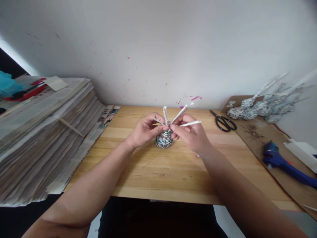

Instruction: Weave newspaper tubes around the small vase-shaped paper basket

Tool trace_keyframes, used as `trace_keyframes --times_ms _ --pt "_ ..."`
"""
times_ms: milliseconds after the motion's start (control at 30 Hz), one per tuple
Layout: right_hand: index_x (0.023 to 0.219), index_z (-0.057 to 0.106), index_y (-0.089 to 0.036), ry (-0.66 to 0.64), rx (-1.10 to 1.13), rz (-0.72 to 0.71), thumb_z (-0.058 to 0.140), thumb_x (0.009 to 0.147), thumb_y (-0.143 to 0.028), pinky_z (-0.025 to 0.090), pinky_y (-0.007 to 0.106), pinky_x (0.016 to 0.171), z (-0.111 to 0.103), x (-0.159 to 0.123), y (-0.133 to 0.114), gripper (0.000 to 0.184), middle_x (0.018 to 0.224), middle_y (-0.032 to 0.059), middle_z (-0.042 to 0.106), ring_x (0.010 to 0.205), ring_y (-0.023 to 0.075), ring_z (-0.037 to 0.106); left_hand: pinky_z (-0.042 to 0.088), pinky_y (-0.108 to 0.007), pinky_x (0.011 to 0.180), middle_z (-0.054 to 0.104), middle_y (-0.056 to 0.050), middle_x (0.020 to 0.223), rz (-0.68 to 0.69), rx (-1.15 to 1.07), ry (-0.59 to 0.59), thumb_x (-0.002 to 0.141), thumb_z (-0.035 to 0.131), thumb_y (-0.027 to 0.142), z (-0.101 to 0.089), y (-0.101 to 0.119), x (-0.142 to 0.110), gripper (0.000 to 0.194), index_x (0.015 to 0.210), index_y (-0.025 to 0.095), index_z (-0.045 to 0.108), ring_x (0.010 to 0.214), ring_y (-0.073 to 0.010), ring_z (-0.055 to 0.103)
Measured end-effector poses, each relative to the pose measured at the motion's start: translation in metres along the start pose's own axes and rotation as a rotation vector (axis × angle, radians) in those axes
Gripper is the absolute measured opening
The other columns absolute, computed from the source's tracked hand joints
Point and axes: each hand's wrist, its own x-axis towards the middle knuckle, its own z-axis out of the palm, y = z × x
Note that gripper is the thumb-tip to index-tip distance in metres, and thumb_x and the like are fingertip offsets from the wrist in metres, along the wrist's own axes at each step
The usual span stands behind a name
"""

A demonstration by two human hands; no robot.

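A small round piece woven from rolled newspaper strips (164, 140) stands on the wooden table between my hands. Several white paper tubes (179, 114) fan up and outward from its narrow top. My left hand (146, 129) pinches the left side of that top, thumb and fingers closed on the paper strips. My right hand (189, 130) grips the strips from the right, its thumb meeting the left one at the neck. The fingertips partly hide where the tubes join the weave.
A tall stack of newspapers (61, 132) rises at the left. Black scissors (224, 122) lie at the back right. Further right, a blue glue gun (284, 162) rests on brown cardboard (250, 132), with more woven paper pieces (260, 109) behind. A white wall (158, 49) backs the table.
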Motion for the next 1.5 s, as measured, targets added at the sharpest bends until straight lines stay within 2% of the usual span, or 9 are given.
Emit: trace_keyframes --times_ms 167,367,533,667,800,1000,1100,1267,1500 --pt "0.085 0.068 -0.020 -0.010 0.022 -0.153 0.078 0.083 -0.028 0.055 0.030 0.065 -0.004 0.000 0.000 0.014 0.078 0.0005 0.069 0.069 0.0134 0.065 0.059 -0.024 0.074 0.075 -0.005 0.089 -0.028 0.059 0.053 0.079 0.089 0.029 0.002 0.004 -0.001 0.024 0.087 0.013 0.073 0.080 -0.0130 0.070" --pt "0.101 0.080 -0.023 -0.187 -0.016 -0.235 0.075 0.090 -0.026 0.061 0.032 0.082 -0.014 0.000 0.001 0.012 0.093 0.0041 0.079 0.087 0.0157 0.074 0.058 -0.022 0.070 0.074 -0.005 0.088 -0.021 0.091 0.128 0.078 0.089 0.033 0.002 0.007 -0.001 0.027 0.088 0.014 0.073 0.078 -0.0128 0.068" --pt "0.112 0.082 -0.026 -0.203 -0.124 -0.289 0.074 0.092 -0.022 0.062 0.032 0.085 -0.015 -0.002 -0.001 0.022 0.103 0.0041 0.083 0.088 0.0150 0.076 0.056 -0.023 0.069 0.072 -0.007 0.093 -0.024 0.173 0.060 0.083 0.084 0.034 0.001 0.009 -0.004 0.024 0.091 0.015 0.072 0.083 -0.0148 0.067" --pt "0.106 0.084 -0.028 -0.177 -0.204 -0.349 0.076 0.092 -0.025 0.061 0.030 0.079 -0.015 -0.004 -0.006 0.016 0.096 0.0020 0.082 0.083 0.0142 0.075 0.057 -0.026 0.071 0.070 -0.009 0.096 0.031 0.244 -0.027 0.091 0.074 0.033 0.000 0.009 -0.007 0.019 0.096 0.016 0.071 0.086 -0.0168 0.067" --pt "0.094 0.083 -0.025 -0.184 -0.049 -0.222 0.080 0.090 -0.038 0.060 0.027 0.069 -0.017 -0.002 -0.006 0.014 0.083 0.0013 0.079 0.072 0.0128 0.073 0.056 -0.028 0.074 0.071 -0.009 0.093 0.115 0.344 -0.088 0.094 0.071 0.026 -0.001 0.012 -0.006 0.011 0.095 0.016 0.071 0.084 -0.0162 0.066" --pt "0.077 0.076 -0.020 -0.153 0.106 0.020 0.076 0.088 -0.061 0.055 0.028 0.060 -0.022 0.003 -0.005 0.042 0.060 -0.0015 0.064 0.063 0.0135 0.068 0.057 -0.031 0.080 0.076 -0.009 0.092 0.291 0.450 -0.095 0.093 0.073 0.024 -0.001 0.016 -0.002 0.008 0.092 0.017 0.074 0.085 -0.0175 0.071" --pt "0.070 0.074 -0.019 -0.095 0.085 0.117 0.083 0.080 -0.059 0.053 0.026 0.056 -0.020 0.002 -0.010 0.042 0.057 -0.0019 0.062 0.058 0.0118 0.063 0.058 -0.030 0.079 0.078 -0.009 0.092 0.329 0.470 -0.099 0.094 0.074 0.026 0.000 0.016 -0.001 0.008 0.092 0.018 0.076 0.087 -0.0175 0.073" --pt "0.056 0.067 -0.019 -0.036 0.022 0.206 0.089 0.073 -0.048 0.051 0.027 0.054 -0.017 0.001 -0.017 0.040 0.058 0.0013 0.066 0.055 0.0107 0.058 0.061 -0.031 0.083 0.079 -0.011 0.094 0.300 0.440 -0.089 0.095 0.074 0.029 0.004 0.020 -0.003 0.012 0.091 0.018 0.078 0.091 -0.0190 0.075" --pt "0.070 0.067 -0.020 -0.090 0.035 0.296 0.085 0.077 -0.039 0.049 0.027 0.051 -0.018 -0.001 -0.023 0.028 0.054 -0.0031 0.058 0.052 0.0126 0.058 0.062 -0.030 0.084 0.079 -0.010 0.096 0.308 0.394 -0.070 0.093 0.076 0.023 0.006 0.021 -0.005 0.006 0.090 0.018 0.079 0.094 -0.0188 0.076"
